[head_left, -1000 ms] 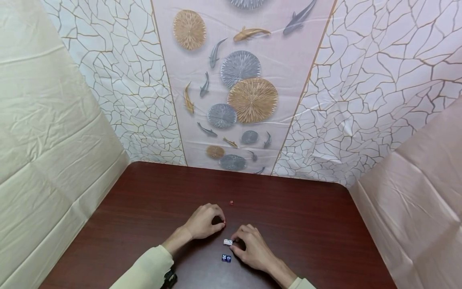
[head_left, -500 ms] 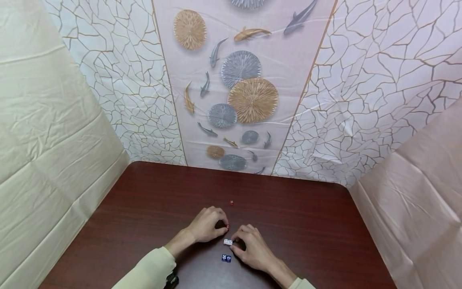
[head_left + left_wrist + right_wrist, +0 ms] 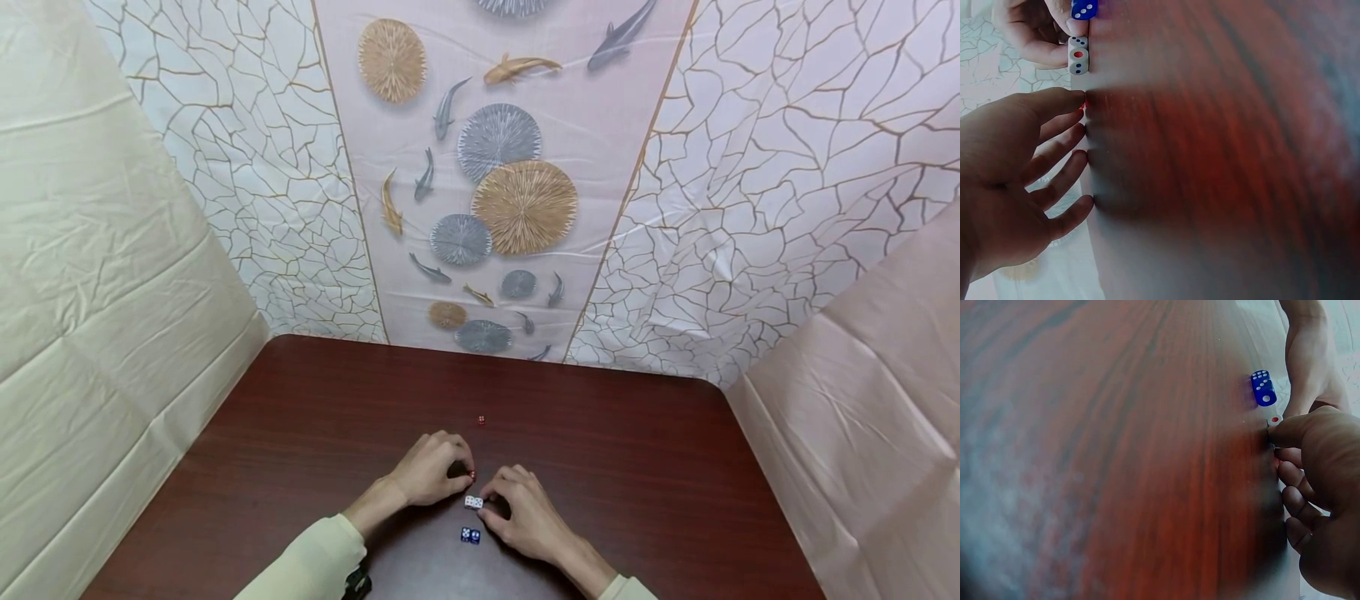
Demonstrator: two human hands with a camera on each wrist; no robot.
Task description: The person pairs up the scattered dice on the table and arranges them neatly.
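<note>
In the head view my left hand (image 3: 431, 468) pinches a small red die (image 3: 473, 476) between thumb and fingers, low over the table. The left wrist view shows the other fingertips down on the tabletop, with only a sliver of red die (image 3: 1083, 105) showing past the thumb. Just nearer to me, two white dice (image 3: 473, 502) sit side by side. My right hand (image 3: 521, 512) holds the right-hand white die with thumb and index finger. Two blue dice (image 3: 470, 536) lie side by side in front of the white pair. Farther back is another red die (image 3: 482, 421), alone.
The dark red-brown wooden table (image 3: 615, 442) extends around both hands. A patterned cloth (image 3: 525, 208) hangs behind it, with pale cloth sides at left and right. A black object (image 3: 358, 582) shows beneath the left sleeve.
My left hand has shifted a little to the right and toward me, carrying the red die closer to the white pair. My right hand and the other dice have stayed put.
</note>
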